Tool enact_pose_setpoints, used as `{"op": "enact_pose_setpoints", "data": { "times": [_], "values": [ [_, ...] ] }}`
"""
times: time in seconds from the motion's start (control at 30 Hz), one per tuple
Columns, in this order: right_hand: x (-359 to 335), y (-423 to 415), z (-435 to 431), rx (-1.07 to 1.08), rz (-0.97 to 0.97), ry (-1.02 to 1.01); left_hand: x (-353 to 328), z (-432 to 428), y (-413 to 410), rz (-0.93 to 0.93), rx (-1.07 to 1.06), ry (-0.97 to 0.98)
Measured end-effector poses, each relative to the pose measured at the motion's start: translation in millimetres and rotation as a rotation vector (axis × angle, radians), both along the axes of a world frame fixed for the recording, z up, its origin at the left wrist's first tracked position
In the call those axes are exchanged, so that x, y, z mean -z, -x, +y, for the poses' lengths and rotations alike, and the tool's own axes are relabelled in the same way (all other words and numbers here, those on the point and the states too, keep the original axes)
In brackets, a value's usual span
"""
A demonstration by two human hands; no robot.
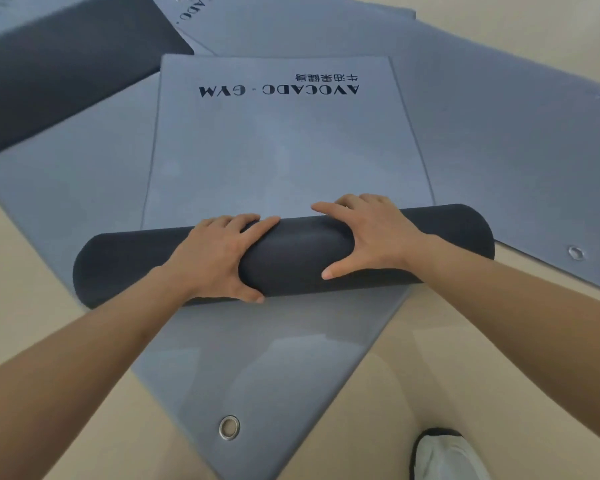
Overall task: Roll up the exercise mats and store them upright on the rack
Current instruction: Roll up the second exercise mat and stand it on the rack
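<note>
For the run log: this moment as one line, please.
stage: rolling | left hand: grips roll | right hand: grips roll | mat: partly rolled, logo end flat | other mats: flat on floor | rack: not in view

Left hand (219,258) and right hand (368,233) reach forward, palm-down; each curls round the rolled mat (291,251).

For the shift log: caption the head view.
Mid-roll: left hand and right hand grip the dark mat roll among flat mats.

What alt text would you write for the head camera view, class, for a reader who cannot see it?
Left hand and right hand grip a dark, part-rolled mat whose flat grey end reads AVOCADO GYM; other mats lie spread on the floor.
</note>
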State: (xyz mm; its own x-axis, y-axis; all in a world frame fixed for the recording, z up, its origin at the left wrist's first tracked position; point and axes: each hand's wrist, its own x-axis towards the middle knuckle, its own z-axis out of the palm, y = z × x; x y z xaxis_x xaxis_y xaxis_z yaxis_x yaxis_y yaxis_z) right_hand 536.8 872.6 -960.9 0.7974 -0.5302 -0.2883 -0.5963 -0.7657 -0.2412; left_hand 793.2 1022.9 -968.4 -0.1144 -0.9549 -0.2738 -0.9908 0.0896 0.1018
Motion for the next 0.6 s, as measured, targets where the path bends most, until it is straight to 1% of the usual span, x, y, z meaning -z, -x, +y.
{"op": "enact_pose_setpoints", "data": {
  "times": [0.07,0.13,0.2,0.27,0.4,0.5,0.6],
  "values": [
    [5,8,9,-0.050,-0.046,0.107,-4,-11,-6,0.047,-0.010,-0.054],
    [10,9,16,-0.123,0.022,0.221,-8,-21,-13,0.100,-0.037,-0.108],
    [11,3,13,-0.142,0.095,0.257,-10,-28,-16,0.149,-0.066,-0.151],
    [5,-4,6,-0.132,0.108,0.219,-13,-34,-17,0.185,-0.091,-0.183],
    [-4,-4,6,-0.137,0.061,0.185,-21,-32,-16,0.202,-0.105,-0.189],
    [-10,6,20,-0.128,0.061,0.141,-29,-15,-2,0.215,-0.108,-0.218],
    [-17,28,47,-0.134,0.102,0.080,-32,16,19,0.217,-0.093,-0.261]
  ]
}}
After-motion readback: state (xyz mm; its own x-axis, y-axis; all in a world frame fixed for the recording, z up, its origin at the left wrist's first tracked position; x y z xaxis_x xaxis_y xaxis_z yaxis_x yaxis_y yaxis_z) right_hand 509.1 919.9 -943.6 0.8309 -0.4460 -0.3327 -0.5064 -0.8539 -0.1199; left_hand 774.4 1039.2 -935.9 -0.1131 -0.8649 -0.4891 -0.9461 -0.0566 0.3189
